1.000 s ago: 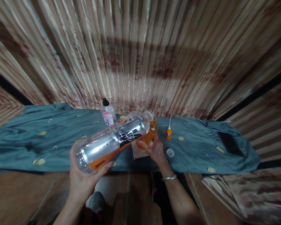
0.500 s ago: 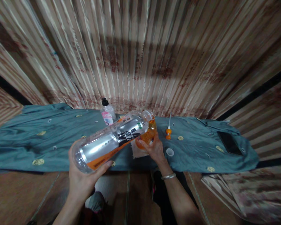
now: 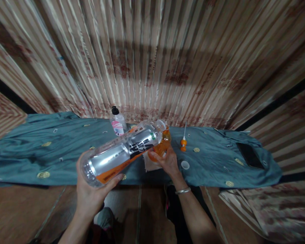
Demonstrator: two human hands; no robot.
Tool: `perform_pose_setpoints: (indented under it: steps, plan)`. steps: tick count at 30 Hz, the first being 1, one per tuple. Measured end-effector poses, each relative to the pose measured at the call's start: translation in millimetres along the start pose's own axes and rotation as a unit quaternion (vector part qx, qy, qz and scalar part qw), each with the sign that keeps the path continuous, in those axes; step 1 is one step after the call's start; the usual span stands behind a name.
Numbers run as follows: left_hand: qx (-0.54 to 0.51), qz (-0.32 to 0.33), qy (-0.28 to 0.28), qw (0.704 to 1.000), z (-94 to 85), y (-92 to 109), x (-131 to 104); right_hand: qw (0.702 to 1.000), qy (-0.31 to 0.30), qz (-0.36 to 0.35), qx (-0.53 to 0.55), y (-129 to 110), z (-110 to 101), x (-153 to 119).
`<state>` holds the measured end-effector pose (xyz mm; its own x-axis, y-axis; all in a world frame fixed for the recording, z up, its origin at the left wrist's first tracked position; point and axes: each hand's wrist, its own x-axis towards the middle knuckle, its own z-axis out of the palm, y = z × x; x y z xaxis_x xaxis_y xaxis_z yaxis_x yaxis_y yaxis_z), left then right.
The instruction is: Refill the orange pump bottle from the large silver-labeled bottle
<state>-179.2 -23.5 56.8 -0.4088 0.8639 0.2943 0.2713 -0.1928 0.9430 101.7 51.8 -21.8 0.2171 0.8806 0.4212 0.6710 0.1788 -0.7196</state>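
Observation:
Wrapped round the base of a large clear plastic bottle (image 3: 124,152) with a silver, black and orange label, my left hand (image 3: 91,186) holds it tilted, mouth up and to the right. Its open neck is at the mouth of a smaller orange bottle (image 3: 164,140). My right hand (image 3: 169,161) grips that orange bottle, which stands partly on a pale cloth (image 3: 150,165). I cannot make out any liquid flowing. An orange pump top (image 3: 183,144) with a thin tube lies to the right. Near my right wrist sits a white cap (image 3: 185,165).
A clear bottle with a black cap and pink label (image 3: 117,124) stands at the back, left of centre. On the right lies a black phone (image 3: 249,155). The teal cloth (image 3: 71,145) covers a narrow surface, with a striped curtain (image 3: 152,61) hanging behind it.
Both hands and both bottles hold nearly the same pose. The whole view has shifted very slightly.

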Motion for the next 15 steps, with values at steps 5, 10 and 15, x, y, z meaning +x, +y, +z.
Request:
perform_pose_setpoints:
  steps: [5, 10, 15]
  plan:
    - [0.0, 0.0, 0.001, 1.0, -1.1, 1.0, -0.2, 1.0, -0.008, 0.012, 0.011, -1.0, -1.1, -0.2]
    - [-0.005, -0.003, -0.001, 1.0, -1.0, 0.4, 0.0, 0.999, -0.01, 0.024, 0.021, 2.1, 0.2, -1.1]
    - [0.006, 0.005, -0.002, 1.0, -0.5, 1.3, -0.4, 0.998, -0.029, 0.038, 0.031, 2.9, 1.4, -1.7]
